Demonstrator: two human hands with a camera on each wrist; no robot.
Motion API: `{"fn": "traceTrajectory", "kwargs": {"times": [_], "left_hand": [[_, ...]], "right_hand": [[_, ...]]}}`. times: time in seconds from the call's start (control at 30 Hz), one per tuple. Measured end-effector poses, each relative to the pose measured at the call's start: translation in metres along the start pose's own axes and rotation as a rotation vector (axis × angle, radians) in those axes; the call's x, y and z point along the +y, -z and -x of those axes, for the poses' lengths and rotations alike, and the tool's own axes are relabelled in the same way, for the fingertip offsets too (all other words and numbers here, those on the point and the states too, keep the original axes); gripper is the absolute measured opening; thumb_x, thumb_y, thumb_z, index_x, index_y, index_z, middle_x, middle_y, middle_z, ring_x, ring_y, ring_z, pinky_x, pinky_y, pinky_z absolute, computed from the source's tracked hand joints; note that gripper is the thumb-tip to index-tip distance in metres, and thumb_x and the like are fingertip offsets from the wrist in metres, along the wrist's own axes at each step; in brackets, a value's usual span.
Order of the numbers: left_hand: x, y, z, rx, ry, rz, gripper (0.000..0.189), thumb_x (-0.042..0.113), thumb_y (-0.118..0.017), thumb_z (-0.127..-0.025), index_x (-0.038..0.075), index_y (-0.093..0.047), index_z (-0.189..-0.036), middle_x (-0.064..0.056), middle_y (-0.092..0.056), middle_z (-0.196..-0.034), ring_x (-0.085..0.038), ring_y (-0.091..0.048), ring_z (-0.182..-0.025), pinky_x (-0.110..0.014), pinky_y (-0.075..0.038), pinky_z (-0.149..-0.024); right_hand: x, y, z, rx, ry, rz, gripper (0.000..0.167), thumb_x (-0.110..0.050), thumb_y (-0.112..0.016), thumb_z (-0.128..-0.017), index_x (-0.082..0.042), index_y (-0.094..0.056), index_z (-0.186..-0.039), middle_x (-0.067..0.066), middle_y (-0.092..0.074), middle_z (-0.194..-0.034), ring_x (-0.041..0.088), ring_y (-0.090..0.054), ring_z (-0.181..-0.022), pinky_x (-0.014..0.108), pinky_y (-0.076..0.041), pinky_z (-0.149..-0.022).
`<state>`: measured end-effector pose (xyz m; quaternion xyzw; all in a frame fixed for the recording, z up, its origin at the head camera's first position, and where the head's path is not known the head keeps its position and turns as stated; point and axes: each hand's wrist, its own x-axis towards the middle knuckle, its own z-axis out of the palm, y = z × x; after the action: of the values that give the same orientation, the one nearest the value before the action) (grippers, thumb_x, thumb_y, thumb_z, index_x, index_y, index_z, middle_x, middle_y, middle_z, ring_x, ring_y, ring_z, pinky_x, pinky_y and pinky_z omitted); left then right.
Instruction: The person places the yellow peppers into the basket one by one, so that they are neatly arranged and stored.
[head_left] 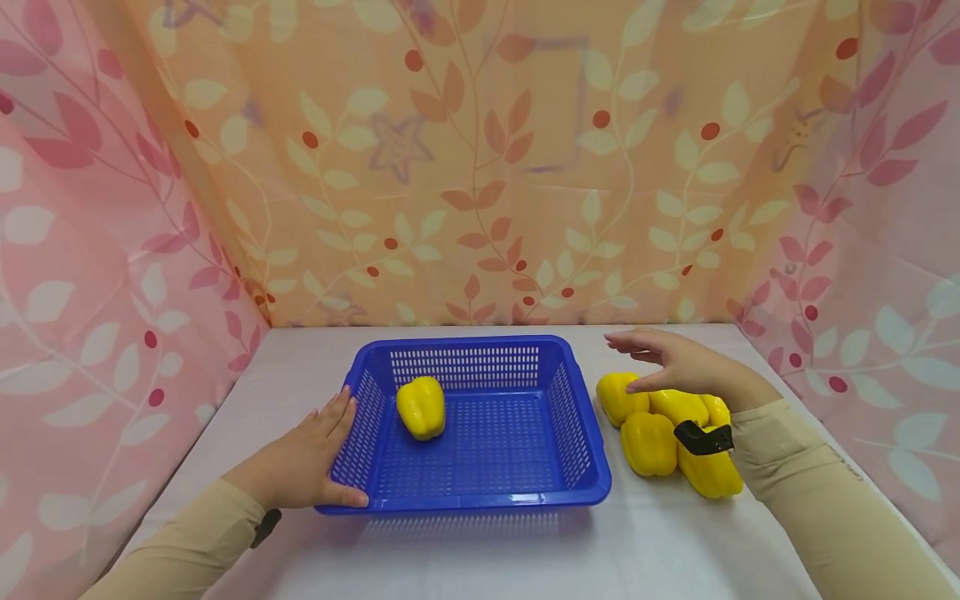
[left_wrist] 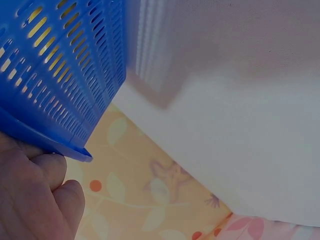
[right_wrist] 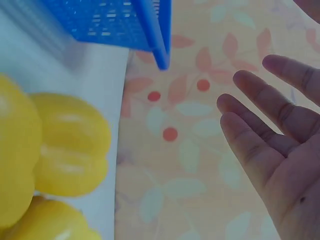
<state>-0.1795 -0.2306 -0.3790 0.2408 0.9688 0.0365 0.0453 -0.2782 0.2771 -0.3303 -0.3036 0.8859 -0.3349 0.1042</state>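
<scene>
Head view: left hand [head_left: 303, 457] fingers rest straight on the blue basket [head_left: 577, 433]; right hand [head_left: 675, 362] fingers hover spread above yellow peppers [head_left: 660, 429].

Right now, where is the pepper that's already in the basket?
In the head view, the lone yellow pepper lies inside the blue basket, in its back-left part near the left wall, just across that wall from the left hand.
</scene>
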Motion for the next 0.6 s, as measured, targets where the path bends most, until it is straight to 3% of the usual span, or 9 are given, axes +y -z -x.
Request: {"fn": "traceTrajectory", "kwargs": {"times": [0.3, 0.6], "left_hand": [[0.001, 0.001, 0.000, -0.013, 0.010, 0.005, 0.129, 0.085, -0.045, -0.059, -0.009, -0.014, -0.142, -0.025, -0.006, -0.150, -0.040, -0.011, -0.137, -0.055, -0.017, -0.106], [-0.001, -0.001, -0.001, -0.008, 0.011, -0.005, 0.130, 0.087, -0.043, -0.058, -0.009, -0.015, -0.142, -0.026, -0.007, -0.149, -0.040, -0.012, -0.136, -0.055, -0.018, -0.106]], "right_hand": [[0.020, 0.001, 0.024, 0.044, -0.023, 0.036, 0.066, -0.022, -0.071, -0.079, -0.010, -0.041, -0.137, 0.016, -0.046, -0.134, 0.036, -0.045, -0.120, 0.050, -0.036, -0.097], [0.039, 0.001, 0.049, 0.062, -0.122, 0.042, 0.066, -0.031, -0.069, -0.080, -0.009, -0.041, -0.136, 0.019, -0.047, -0.132, 0.042, -0.044, -0.119, 0.056, -0.038, -0.094]]}}
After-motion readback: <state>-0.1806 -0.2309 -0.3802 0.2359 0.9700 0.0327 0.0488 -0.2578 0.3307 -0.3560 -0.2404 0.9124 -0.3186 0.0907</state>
